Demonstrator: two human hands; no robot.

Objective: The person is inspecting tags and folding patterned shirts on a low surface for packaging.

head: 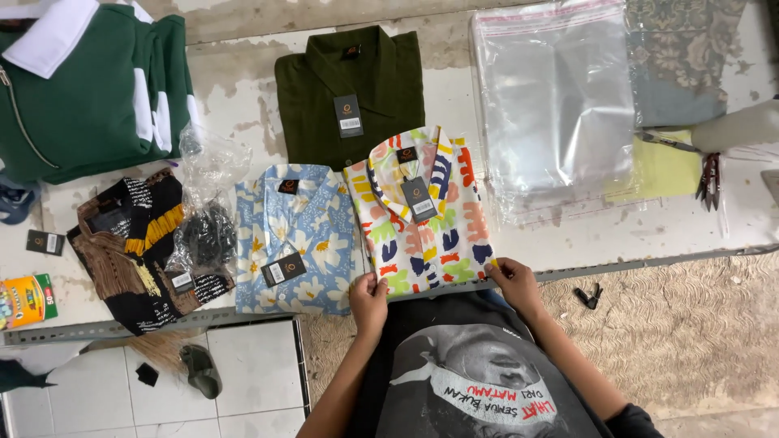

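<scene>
A folded white shirt with bright multicoloured shapes (422,219) lies on the worn white table (243,97), a black tag on its collar. My left hand (369,302) grips its near left corner and my right hand (513,280) grips its near right corner at the table's front edge. Touching its left side lies a folded light blue floral shirt (292,239). Behind both lies a folded dark green shirt (350,93).
A stack of clear plastic bags (556,105) lies at the right, with scissors (710,180) and yellow paper (661,170) beyond. A green and white jacket (81,89), a black and brown patterned shirt (134,247) and a crumpled clear bag (209,215) lie at the left.
</scene>
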